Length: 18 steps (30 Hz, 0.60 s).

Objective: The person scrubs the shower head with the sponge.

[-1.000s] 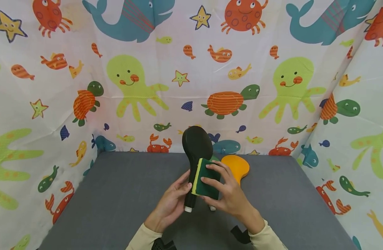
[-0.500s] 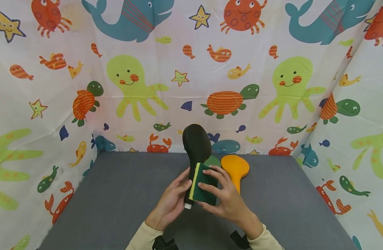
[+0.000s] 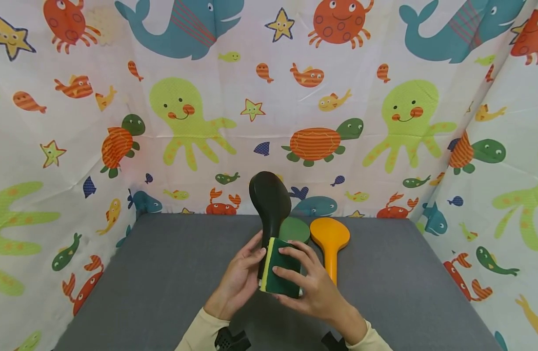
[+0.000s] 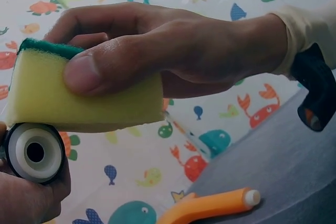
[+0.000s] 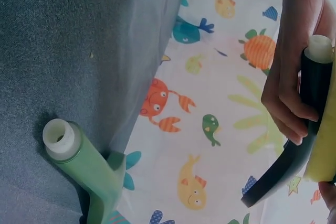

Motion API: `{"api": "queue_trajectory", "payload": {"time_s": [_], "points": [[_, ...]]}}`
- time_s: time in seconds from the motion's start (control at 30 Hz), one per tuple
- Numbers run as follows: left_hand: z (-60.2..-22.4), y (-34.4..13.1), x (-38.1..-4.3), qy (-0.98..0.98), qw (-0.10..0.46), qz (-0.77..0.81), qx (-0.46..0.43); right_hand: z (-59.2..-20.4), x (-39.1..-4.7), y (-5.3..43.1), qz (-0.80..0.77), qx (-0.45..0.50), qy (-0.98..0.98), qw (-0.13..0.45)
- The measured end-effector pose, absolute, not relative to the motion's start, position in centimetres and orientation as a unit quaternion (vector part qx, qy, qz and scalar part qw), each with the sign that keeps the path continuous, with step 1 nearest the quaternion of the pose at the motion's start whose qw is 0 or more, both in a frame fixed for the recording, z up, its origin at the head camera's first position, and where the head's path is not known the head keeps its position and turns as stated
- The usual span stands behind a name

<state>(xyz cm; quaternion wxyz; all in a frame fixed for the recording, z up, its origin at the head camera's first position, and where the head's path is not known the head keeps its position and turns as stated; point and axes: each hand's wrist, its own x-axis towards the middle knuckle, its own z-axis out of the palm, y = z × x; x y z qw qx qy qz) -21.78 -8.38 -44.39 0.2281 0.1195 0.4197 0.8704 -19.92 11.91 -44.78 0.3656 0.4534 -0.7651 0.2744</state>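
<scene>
A black handheld shower head [image 3: 269, 195] stands raised over the table, its round head upward. My left hand [image 3: 238, 278] grips its handle, thumb in front. With its fingers spread over the dark green scouring side, my right hand [image 3: 314, 287] holds a yellow-and-green sponge [image 3: 283, 268] against the lower handle. In the left wrist view the yellow face of the sponge [image 4: 42, 87] touches the handle just above the white threaded end [image 4: 35, 153]. The right wrist view has the handle [image 5: 315, 85] between my left fingers and the sponge [image 5: 323, 150].
Behind the hands, a green shower head [image 3: 295, 229] and an orange shower head [image 3: 330, 234] lie on the grey tabletop [image 3: 176, 273]. A white curtain [image 3: 225, 141] printed with sea animals rises along the back and both sides.
The sponge in my right hand has slid down along the handle toward its lower end. The black shower head has shifted slightly up and left, uncovering more of the green one.
</scene>
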Motion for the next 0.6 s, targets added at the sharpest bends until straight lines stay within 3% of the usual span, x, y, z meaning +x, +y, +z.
{"api": "queue_trajectory", "payload": {"time_s": [0.6], "points": [[-44.69, -8.36, -21.18, 0.444, 0.214, 0.862, 0.116, -44.36, -20.46, 12.8, 0.268, 0.444, -0.773, 0.365]]}}
